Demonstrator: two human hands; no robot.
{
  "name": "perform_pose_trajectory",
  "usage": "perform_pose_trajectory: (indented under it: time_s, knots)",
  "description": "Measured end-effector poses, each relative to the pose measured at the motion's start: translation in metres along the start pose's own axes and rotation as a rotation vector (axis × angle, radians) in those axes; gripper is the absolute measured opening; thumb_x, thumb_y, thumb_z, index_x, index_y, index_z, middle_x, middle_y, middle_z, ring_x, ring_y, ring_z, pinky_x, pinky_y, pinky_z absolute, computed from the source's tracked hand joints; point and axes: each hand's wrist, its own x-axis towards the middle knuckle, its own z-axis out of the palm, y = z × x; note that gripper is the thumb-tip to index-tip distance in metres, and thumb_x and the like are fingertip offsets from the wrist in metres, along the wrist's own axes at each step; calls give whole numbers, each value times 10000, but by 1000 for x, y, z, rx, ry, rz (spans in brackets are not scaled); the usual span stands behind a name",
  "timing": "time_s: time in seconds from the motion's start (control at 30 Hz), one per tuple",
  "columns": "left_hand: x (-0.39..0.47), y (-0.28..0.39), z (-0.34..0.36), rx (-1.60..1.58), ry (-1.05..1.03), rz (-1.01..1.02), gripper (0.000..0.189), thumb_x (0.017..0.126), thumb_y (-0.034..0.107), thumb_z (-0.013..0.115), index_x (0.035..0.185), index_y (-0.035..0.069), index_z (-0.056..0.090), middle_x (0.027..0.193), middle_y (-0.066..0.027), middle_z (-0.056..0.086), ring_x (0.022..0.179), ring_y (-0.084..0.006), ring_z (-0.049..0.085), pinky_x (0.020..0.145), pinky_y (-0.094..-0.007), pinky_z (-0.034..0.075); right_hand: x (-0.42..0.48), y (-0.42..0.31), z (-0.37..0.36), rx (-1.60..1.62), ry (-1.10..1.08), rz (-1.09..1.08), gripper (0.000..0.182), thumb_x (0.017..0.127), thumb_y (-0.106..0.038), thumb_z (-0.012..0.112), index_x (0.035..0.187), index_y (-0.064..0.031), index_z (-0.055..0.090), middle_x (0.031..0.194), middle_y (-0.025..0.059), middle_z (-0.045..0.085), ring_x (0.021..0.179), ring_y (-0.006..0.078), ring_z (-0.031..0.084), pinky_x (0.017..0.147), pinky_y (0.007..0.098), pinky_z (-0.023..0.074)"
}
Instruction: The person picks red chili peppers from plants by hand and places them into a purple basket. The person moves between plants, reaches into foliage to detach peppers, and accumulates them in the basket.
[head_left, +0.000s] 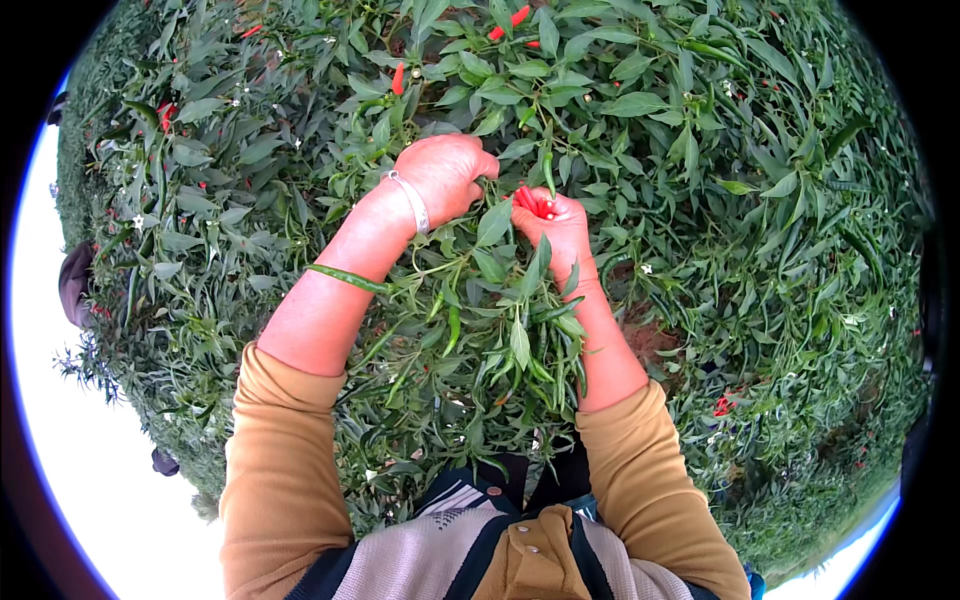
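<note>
My right hand (564, 231) is closed around a small bunch of red chilli peppers (531, 201), whose ends show above the fist. A green chilli (548, 175) hangs just over that fist. To its left, my left hand (448, 174), with a silver bracelet (410, 199) at the wrist, reaches into the leaves of a chilli plant (491, 266). Its fingers are bent, and leaves and the hand's own back hide whether they grip anything. One long green chilli (349, 278) lies across my left forearm. More green chillies (559, 367) hang between my forearms.
Dense chilli plants surround me. Red chillies show at the top (397, 79), upper left (166, 115) and beyond my right elbow (725, 404). Brown soil (652, 334) appears through a gap on the right. A dark rounded object (76, 285) stands at the left edge.
</note>
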Motion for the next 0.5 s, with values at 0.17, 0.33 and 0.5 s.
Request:
perform_pose_trajectory:
  time_s: [0.17,0.33,0.5]
  knots:
    - [3,3,5,33,84,-14,193,623,73,580,810,110,609,759,-84,536,786,-292,535,682,-393,448,1,-7,3,-26,130,20,59,721,-12,657,765,-23,620,669,-67,534,581,20,419,519,181,357]
    - [4,16,8,91,119,-88,141,623,109,595,764,96,598,767,-62,547,795,-278,541,704,-392,445,3,1,5,-52,246,-55,45,727,-14,650,748,-27,612,628,-64,511,543,11,385,474,180,319]
    - [-6,26,5,32,352,-89,172,660,85,598,828,48,597,823,-98,547,820,-285,533,741,-386,434,0,-20,12,-112,405,2,178,735,-38,664,637,-46,516,591,-88,435,539,18,319,467,189,294]
